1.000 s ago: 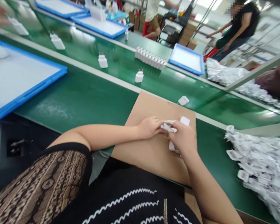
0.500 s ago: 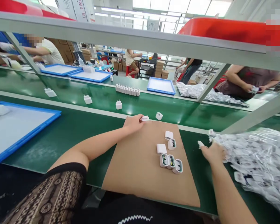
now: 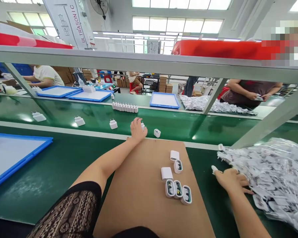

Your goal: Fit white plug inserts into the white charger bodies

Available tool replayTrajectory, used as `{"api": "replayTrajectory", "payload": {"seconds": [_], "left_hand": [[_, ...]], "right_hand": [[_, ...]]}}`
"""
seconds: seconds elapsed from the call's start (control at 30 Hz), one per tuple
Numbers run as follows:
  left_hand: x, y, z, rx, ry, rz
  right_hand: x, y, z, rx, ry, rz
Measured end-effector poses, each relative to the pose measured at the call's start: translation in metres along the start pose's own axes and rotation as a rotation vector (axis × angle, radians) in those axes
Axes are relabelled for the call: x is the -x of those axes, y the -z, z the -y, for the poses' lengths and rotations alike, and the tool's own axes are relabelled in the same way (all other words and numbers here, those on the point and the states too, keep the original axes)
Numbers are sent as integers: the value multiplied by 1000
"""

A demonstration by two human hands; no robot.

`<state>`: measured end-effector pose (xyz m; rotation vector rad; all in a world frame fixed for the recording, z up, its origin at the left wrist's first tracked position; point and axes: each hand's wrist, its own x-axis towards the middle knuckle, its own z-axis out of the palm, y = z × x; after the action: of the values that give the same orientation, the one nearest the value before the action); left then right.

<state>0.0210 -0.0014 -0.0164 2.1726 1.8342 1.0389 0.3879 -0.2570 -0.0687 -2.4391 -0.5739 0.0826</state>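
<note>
My left hand (image 3: 138,129) reaches over the green conveyor belt, just beyond the cardboard sheet (image 3: 136,185). Its fingers are closed around a white plug charger (image 3: 142,126), whose pins point up; the hand partly hides it. My right hand (image 3: 232,180) rests on the green table at the left edge of a clear plastic bag of small white parts (image 3: 278,175). Its fingers are spread, some touching the bag, and its thumb tip looks white, perhaps covered. On the cardboard stand several open white charger housings (image 3: 186,195) with circuit boards inside, beside white housings lying flat (image 3: 167,173).
Several finished-looking white chargers (image 3: 113,124) stand spaced along the belt, with an open housing (image 3: 157,133) to the right. Farther back is a row of chargers (image 3: 124,107). A blue-rimmed tray (image 3: 48,141) lies left. A metal shelf frame (image 3: 149,64) crosses above; people work beyond.
My left hand has carried the charger forward from the cardboard's far edge onto the belt. My right hand's fingers have spread by the bag. The view has tilted up.
</note>
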Motion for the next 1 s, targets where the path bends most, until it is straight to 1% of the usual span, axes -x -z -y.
{"api": "replayTrajectory", "payload": {"seconds": [0.03,0.1,0.17,0.23,0.33,0.43,0.53,0.63,0.7,0.77,0.83,0.93,1.0], "left_hand": [[3,-2,-3,30,-107,7],[9,-7,-8,91,-306,102],[12,-13,-13,116,-406,227],[13,-21,-16,106,-421,295],[11,-33,-15,81,-378,354],[5,-39,-9,73,-339,382],[0,-40,-4,94,-330,371],[2,-33,-1,126,-343,322],[7,-23,0,155,-370,296],[17,-12,1,188,-409,287],[28,0,2,219,-445,293],[48,16,1,262,-466,311],[63,24,-1,299,-462,339]], "right_hand": [[0,0,-1,23,-7,3],[-1,1,1,78,-9,5],[-1,1,4,86,-17,-33],[-3,2,6,42,-44,-95],[-7,7,7,8,-83,-155],[-11,14,4,-7,-127,-194],[-16,22,1,29,-197,-170],[-23,31,-5,63,-254,-159],[-27,36,-9,48,-246,-172],[-29,40,-12,54,-208,-158],[-27,42,-12,102,-149,-115],[-16,43,-8,183,-25,-104],[-6,43,-4,225,15,-111]]}}
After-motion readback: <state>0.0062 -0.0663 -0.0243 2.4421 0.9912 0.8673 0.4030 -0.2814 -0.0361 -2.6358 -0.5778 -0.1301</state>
